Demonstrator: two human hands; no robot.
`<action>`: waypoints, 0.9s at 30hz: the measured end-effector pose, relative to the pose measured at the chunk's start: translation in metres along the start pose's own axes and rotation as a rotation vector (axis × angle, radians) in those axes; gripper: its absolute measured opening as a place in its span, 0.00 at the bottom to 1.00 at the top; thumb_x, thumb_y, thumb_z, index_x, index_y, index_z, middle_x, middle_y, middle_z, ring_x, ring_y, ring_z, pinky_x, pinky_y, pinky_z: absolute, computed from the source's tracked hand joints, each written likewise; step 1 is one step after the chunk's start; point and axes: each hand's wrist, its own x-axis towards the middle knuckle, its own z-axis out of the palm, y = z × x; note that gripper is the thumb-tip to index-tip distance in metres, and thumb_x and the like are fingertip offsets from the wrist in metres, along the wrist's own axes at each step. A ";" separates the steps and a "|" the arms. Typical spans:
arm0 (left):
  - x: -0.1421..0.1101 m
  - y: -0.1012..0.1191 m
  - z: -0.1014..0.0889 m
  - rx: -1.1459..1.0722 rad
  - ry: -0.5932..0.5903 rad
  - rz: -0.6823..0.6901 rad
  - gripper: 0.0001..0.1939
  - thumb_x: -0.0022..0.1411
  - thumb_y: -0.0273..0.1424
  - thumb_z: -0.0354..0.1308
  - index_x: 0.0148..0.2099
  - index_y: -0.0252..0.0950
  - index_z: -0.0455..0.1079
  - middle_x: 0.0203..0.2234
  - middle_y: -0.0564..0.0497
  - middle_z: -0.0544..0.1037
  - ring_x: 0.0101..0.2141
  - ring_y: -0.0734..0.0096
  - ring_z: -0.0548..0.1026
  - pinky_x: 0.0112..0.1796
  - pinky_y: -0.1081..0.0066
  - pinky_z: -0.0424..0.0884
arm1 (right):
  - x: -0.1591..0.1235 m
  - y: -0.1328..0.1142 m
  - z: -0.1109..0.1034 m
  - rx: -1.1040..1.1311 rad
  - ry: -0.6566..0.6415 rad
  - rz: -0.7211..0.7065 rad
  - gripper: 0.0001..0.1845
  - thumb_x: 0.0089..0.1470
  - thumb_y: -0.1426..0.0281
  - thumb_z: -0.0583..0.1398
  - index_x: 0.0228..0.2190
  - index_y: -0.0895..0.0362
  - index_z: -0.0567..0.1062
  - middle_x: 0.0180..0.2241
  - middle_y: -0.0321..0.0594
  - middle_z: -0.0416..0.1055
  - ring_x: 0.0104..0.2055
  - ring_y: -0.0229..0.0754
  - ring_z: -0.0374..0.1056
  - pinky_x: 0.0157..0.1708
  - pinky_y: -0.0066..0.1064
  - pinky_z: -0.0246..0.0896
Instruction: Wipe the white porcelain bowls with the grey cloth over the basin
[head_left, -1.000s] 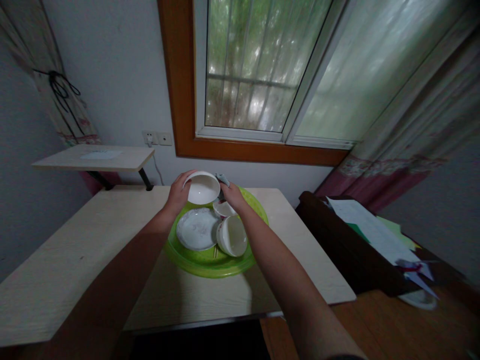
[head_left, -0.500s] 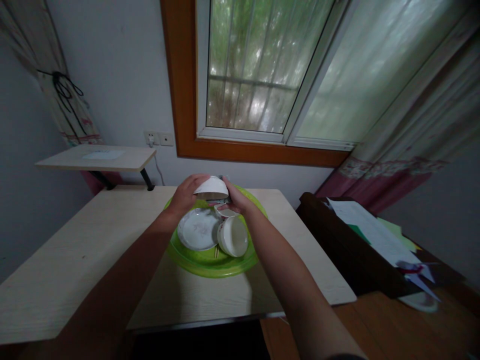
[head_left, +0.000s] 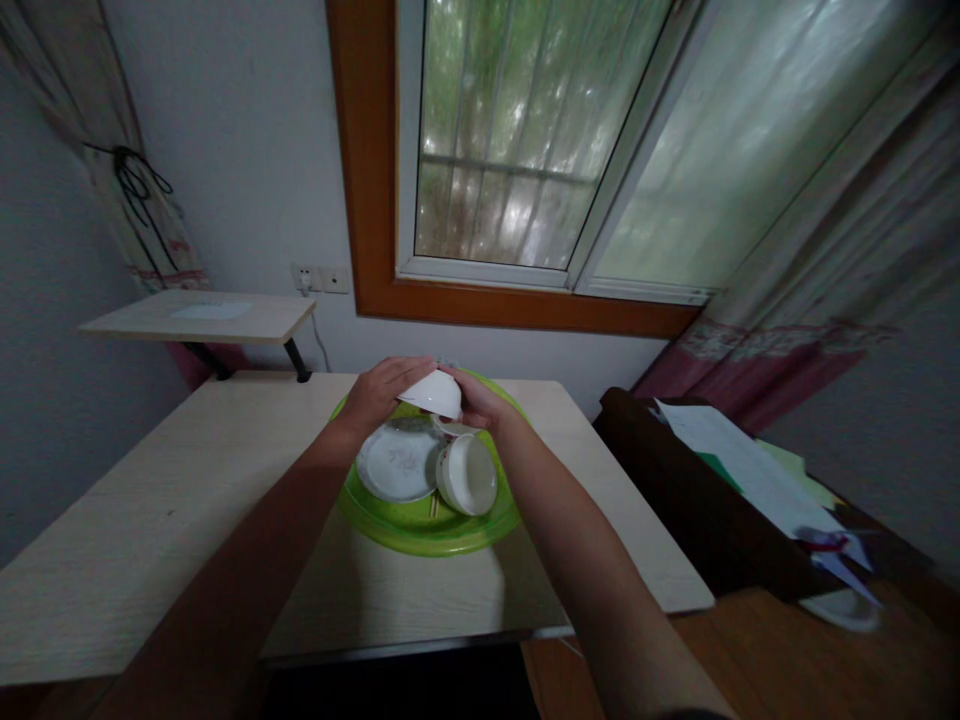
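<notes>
My left hand (head_left: 381,392) and my right hand (head_left: 478,400) hold a white bowl (head_left: 431,394) between them, tilted with its base up, over the far part of a round green tray (head_left: 427,545). On the tray a white plate (head_left: 397,460) with a faint pattern lies at the left. Beside it, to the right, a white bowl (head_left: 471,476) rests on its side, its mouth facing right and toward me. Another white dish (head_left: 454,428) shows partly behind it, below my fingers. Thin sticks (head_left: 434,505) poke out between plate and bowl. My hands hide the tray's far side.
The tray stands on a pale wooden table (head_left: 187,500). A small raised shelf (head_left: 262,315) with a paper sheet is at the back left. On the right, a dark brown piece of furniture (head_left: 675,500) carries papers (head_left: 735,460). The window (head_left: 510,150) is behind the table.
The bowl in my hands has tipped and moved slightly right and down. Both hands have shifted with it, while the plate and the bowl lying on its side stay in place.
</notes>
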 end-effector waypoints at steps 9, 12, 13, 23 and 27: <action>-0.005 -0.016 0.011 0.142 0.064 -0.275 0.26 0.64 0.31 0.56 0.64 0.48 0.69 0.58 0.46 0.69 0.58 0.58 0.68 0.60 0.58 0.64 | 0.003 0.001 0.000 0.091 0.044 0.052 0.13 0.59 0.61 0.59 0.41 0.55 0.75 0.30 0.37 0.77 0.25 0.38 0.69 0.25 0.28 0.68; -0.007 -0.021 0.015 0.056 0.040 -0.333 0.28 0.61 0.32 0.60 0.64 0.45 0.68 0.56 0.44 0.69 0.54 0.58 0.72 0.57 0.58 0.68 | 0.005 0.005 0.001 0.068 0.069 -0.038 0.14 0.56 0.61 0.61 0.43 0.54 0.74 0.37 0.38 0.79 0.33 0.40 0.74 0.33 0.30 0.71; -0.007 -0.023 0.016 0.025 0.037 -0.340 0.28 0.60 0.32 0.60 0.63 0.43 0.68 0.55 0.42 0.70 0.53 0.57 0.73 0.56 0.58 0.69 | 0.007 0.006 0.002 0.067 0.078 -0.077 0.16 0.54 0.61 0.62 0.44 0.53 0.74 0.39 0.38 0.79 0.35 0.41 0.74 0.35 0.31 0.71; -0.005 -0.026 0.019 -0.313 0.101 -0.493 0.26 0.55 0.30 0.60 0.58 0.39 0.73 0.52 0.44 0.80 0.52 0.58 0.77 0.56 0.58 0.71 | 0.016 0.015 0.003 0.052 0.154 -0.250 0.25 0.47 0.60 0.65 0.46 0.49 0.67 0.41 0.34 0.76 0.39 0.42 0.73 0.42 0.33 0.71; -0.004 -0.024 0.019 -0.489 0.145 -0.611 0.28 0.56 0.30 0.57 0.60 0.37 0.73 0.54 0.44 0.79 0.49 0.60 0.78 0.47 0.62 0.77 | 0.017 0.015 0.000 0.050 0.207 -0.268 0.25 0.48 0.61 0.65 0.47 0.49 0.66 0.41 0.32 0.75 0.39 0.40 0.73 0.42 0.32 0.71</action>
